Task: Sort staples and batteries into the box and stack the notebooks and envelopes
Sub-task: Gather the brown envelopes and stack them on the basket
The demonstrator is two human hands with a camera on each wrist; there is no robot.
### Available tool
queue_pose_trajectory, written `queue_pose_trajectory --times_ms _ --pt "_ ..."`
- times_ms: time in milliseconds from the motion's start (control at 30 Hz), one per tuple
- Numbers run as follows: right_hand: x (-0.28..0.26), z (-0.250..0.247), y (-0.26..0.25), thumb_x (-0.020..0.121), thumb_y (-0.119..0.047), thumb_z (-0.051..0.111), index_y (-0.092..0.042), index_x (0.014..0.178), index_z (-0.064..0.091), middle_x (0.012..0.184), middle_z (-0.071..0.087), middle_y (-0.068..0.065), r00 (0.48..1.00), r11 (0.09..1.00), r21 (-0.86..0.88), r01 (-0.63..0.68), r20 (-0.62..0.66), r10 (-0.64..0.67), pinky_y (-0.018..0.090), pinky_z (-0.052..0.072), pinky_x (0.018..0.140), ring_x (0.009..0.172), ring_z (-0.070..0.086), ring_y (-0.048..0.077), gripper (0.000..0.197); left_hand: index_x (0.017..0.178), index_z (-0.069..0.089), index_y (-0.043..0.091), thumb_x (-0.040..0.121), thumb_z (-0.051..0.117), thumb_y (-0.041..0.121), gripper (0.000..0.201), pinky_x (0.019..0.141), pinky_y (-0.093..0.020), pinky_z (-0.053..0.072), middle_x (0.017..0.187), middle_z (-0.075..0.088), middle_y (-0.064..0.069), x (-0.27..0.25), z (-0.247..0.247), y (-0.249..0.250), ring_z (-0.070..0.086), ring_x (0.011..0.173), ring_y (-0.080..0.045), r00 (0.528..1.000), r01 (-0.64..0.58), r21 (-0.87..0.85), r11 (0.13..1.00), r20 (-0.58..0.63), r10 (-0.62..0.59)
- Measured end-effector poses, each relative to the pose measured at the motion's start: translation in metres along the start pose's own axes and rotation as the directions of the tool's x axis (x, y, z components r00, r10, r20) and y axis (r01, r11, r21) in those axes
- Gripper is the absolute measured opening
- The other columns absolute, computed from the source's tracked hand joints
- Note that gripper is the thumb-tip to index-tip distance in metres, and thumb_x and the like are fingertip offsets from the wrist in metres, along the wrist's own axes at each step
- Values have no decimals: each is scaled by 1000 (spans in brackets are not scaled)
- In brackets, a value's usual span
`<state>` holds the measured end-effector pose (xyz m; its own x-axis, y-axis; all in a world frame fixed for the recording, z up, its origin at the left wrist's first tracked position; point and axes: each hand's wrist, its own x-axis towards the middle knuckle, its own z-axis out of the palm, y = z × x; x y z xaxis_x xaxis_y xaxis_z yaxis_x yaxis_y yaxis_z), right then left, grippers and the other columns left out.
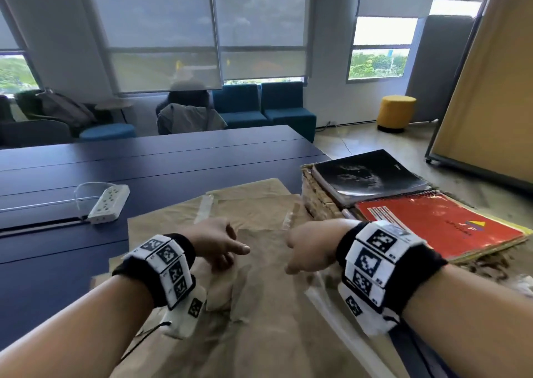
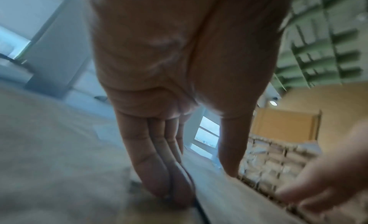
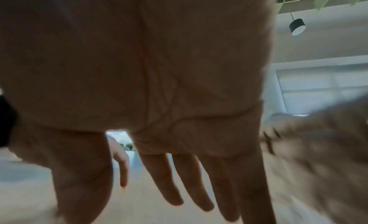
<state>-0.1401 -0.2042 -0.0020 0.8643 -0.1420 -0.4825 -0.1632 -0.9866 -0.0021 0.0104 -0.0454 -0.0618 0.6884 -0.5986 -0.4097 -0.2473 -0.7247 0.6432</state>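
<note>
Both hands hovering over brown envelopes on worktop. Left hand fingers pressed together, touching paper; right hand fingers spreading, empty. Envelopes lying directly beneath fingers.

Hidden: my right hand fingertips, behind its own back in the head view. Blurred: woven box beside my left hand. Cut off: envelopes at the bottom edge.

An office lounge: long navy table, blue sofas (blinds half-drawn).
</note>
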Motion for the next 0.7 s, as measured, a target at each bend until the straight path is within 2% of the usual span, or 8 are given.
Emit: queue_pose_trajectory --times_ms 67,133,167,267,400,500,567,700 --pt "6 11 3 103 -28 57 -7 131 65 132 66 7 998 1000 10 -21 60 20 13 44 79 112 61 24 36 98 53 3 87 80 13 31 46 -25 53 70 66 -17 -6 4 4 64 48 -17 1000 -2 -132 991 10 3" --pt "8 21 7 100 -28 61 -8 120 71 119 73 8 995 996 65 -62 80 57 25 53 83 93 65 21 30 103 51 4 86 80 9 35 45 -24 51 70 66 -16 -8 8 3 63 45 -14 1000 5 -225 974 8 -3" --pt "8 27 10 97 -31 62 -9 119 70 116 73 9 996 994 84 -69 64 64 32 55 86 93 67 21 32 106 54 2 85 81 11 36 47 -24 50 73 66 -17 -7 8 0 63 47 -14 1000 -2 -233 972 18 6" --pt "10 40 18 93 -35 62 -12 134 62 132 63 8 998 996 63 -58 -8 58 45 52 101 116 63 27 46 98 70 0 82 83 24 31 51 -20 42 76 59 -11 -9 10 -3 54 51 -10 998 -29 -245 969 48 42" --pt "9 44 20 95 -34 61 -12 143 52 144 52 10 998 991 125 -49 -30 53 44 47 107 127 55 31 53 87 63 9 86 80 25 24 44 -17 37 65 54 -3 -15 15 4 47 48 -9 999 -33 -281 959 29 43" --pt "10 46 25 98 -34 61 -11 145 50 148 49 11 998 984 176 -38 -50 48 45 45 110 131 53 33 54 98 61 5 89 77 38 38 41 -20 42 74 63 -8 -23 16 9 56 55 -17 999 -36 123 992 24 33" --pt "9 48 26 99 -33 60 -11 148 47 153 44 12 997 980 192 -46 -51 56 46 42 113 135 49 34 55 102 56 9 88 76 47 45 44 -23 48 76 69 -7 -29 16 12 65 58 -18 999 -12 246 969 -28 20" --pt "8 53 24 100 -34 59 -12 151 42 159 34 11 996 975 218 -48 -67 64 45 38 115 141 43 34 58 124 44 17 82 83 43 62 54 -30 56 70 66 -10 -32 22 15 67 55 -21 999 43 -15 999 6 -43"
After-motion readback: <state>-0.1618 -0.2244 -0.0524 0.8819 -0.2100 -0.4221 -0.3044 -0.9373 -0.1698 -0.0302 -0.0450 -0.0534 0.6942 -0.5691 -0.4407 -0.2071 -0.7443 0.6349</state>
